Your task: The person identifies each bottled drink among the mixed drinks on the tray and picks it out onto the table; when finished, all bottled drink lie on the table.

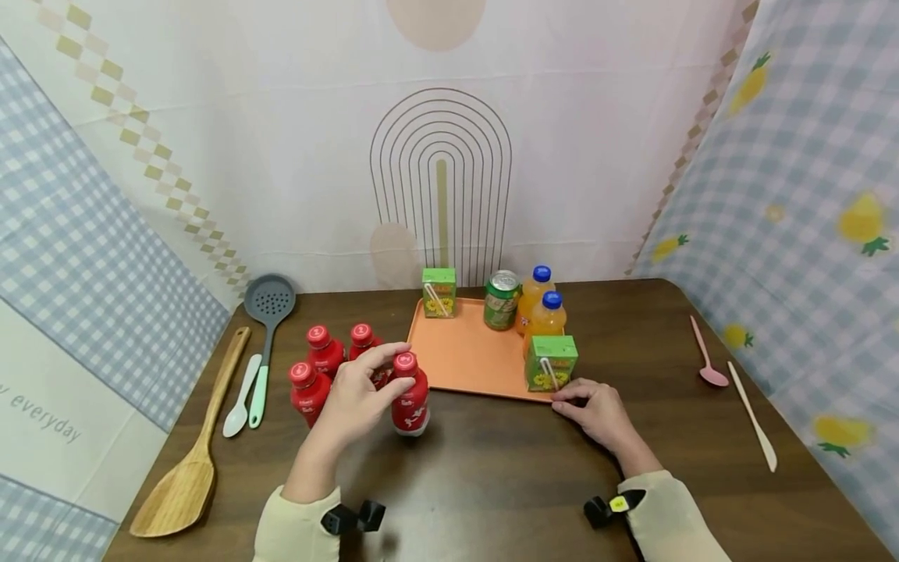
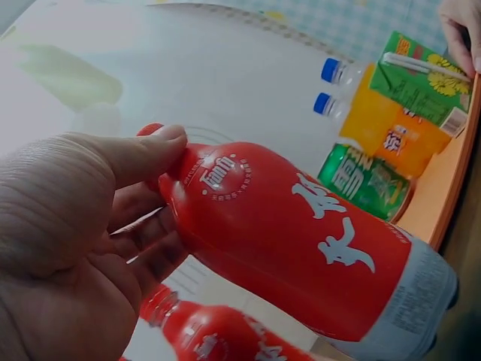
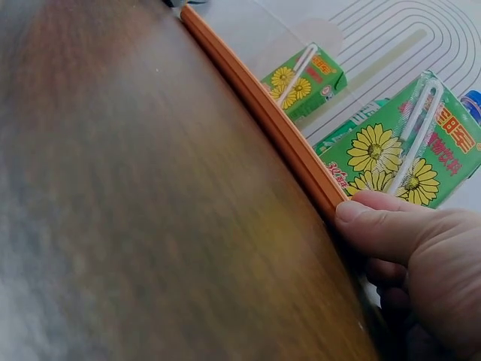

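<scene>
My left hand (image 1: 357, 398) grips a red bottle (image 1: 410, 406) near its neck, between thumb and fingers. In the left wrist view the same bottle (image 2: 285, 233) shows a white base; whether that base touches the table I cannot tell. My right hand (image 1: 597, 412) pinches the near right corner of an orange tray (image 1: 463, 359). Its thumb lies on the tray rim (image 3: 301, 154) in the right wrist view. Close to that thumb stands a green juice box (image 1: 551, 364) with a straw on its front.
Also on the tray are another green juice box (image 1: 439, 293), a green can (image 1: 502, 300) and two orange-drink bottles (image 1: 546, 316). More red bottles (image 1: 310, 390) stand left. A wooden spatula (image 1: 179, 492), white spoon (image 1: 241, 402) and slotted turner (image 1: 270, 304) lie far left; a pink spoon (image 1: 712, 376) and white knife (image 1: 758, 429) right.
</scene>
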### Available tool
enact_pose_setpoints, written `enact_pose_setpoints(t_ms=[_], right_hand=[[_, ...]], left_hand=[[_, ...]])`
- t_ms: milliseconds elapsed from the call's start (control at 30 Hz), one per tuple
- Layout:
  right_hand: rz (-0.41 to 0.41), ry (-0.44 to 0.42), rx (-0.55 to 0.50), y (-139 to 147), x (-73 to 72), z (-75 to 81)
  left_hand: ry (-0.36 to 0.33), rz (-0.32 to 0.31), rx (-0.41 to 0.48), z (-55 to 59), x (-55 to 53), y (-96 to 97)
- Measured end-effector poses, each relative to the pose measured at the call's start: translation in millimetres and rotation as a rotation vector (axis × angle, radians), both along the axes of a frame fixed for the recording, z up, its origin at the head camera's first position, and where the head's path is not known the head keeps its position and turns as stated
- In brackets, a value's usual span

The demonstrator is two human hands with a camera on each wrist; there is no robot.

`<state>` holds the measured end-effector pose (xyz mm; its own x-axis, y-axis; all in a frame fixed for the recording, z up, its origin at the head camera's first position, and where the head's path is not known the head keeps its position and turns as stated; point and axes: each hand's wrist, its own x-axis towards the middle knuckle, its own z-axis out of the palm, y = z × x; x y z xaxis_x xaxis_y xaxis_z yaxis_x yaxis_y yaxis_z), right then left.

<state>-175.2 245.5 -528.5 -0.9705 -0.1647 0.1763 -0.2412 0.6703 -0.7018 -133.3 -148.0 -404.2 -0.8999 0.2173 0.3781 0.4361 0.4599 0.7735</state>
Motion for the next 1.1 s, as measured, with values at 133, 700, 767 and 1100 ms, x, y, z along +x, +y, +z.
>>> enact_pose_setpoints(t_ms=[133,700,767,1100], right_hand=[[-0.003,-0.011,0.004,0.6,-0.1,1.5],[-0.015,-0.033,0.009,1.9,0.1,-1.9],[-0.014,-0.03,0.01,1.8,-0.3,-2.0],[-0.008,-0.025,0.004,0.3,-0.7,1.3]], left_hand=[[-0.004,0.007,-0.025,0.2,1.8,-7.6],[0.041,0.068,-0.192,4.4,7.9,-39.3],[0.033,0.072,-0.198,4.8,8.1,-42.8],[-0.005,0.087,-0.21,7.6,8.3,-53.4]])
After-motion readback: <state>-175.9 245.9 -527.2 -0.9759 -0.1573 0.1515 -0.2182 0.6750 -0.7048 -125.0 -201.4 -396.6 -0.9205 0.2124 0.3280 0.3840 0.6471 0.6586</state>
